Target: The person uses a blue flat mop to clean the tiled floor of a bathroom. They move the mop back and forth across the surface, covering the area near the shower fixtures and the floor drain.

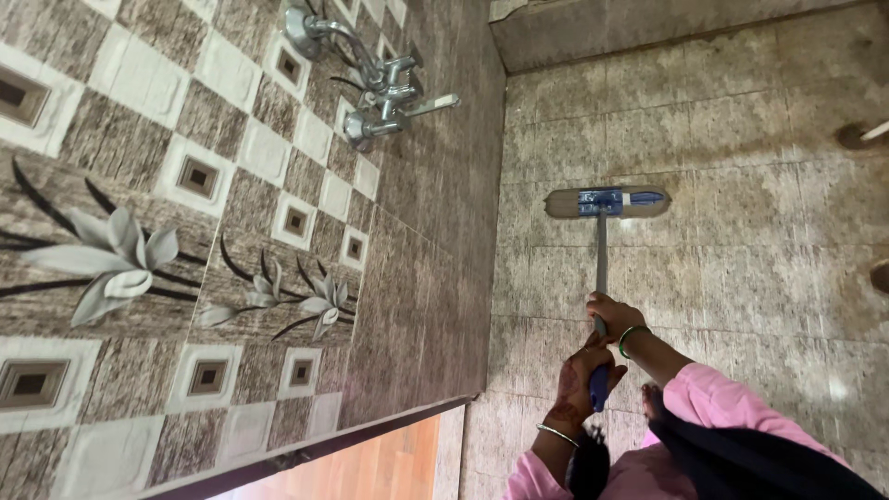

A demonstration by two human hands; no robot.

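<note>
I hold a long-handled floor brush (607, 201) over a wet grey-brown tiled floor (741, 139). Its flat head, with a blue fitting on top, rests on the tiles ahead of me. The grey shaft (601, 259) runs back to a blue grip. My right hand (611, 317), with a green bangle on the wrist, grasps the shaft higher up. Below it, my left hand (580, 380), with a silver bangle, wraps the blue grip. Pink sleeves and a dark cloth show at the bottom of the view.
A patterned tiled wall (231, 231) with flower motifs fills the left side. A chrome tap fitting (375, 88) sticks out of it near the top. A raised ledge (602, 28) crosses the far end. An orange-brown surface (370, 472) shows at the bottom left.
</note>
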